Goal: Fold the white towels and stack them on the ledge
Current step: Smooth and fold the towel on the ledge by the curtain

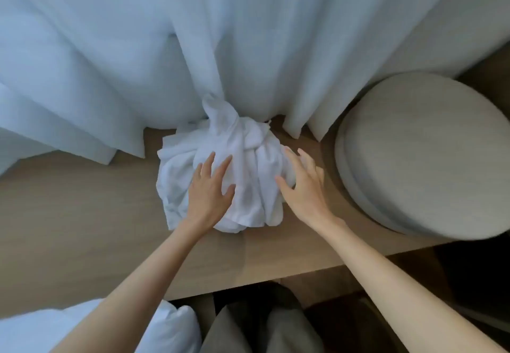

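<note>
The crumpled heap of white towels [242,159] lay unfolded on the light wooden ledge [82,214], its far edge touching the hanging white curtain [248,35]. The left hand [208,192] rested on the heap's near left part, fingers straight and spread, gripping nothing. The right hand [303,187], fingers likewise apart, touched the heap's right flank. A broad stretch of ledge extended to the heap's left. On the right, a round grey upholstered seat [422,153] stood near. A white pillow [165,327] lay below the ledge's front edge.
</note>
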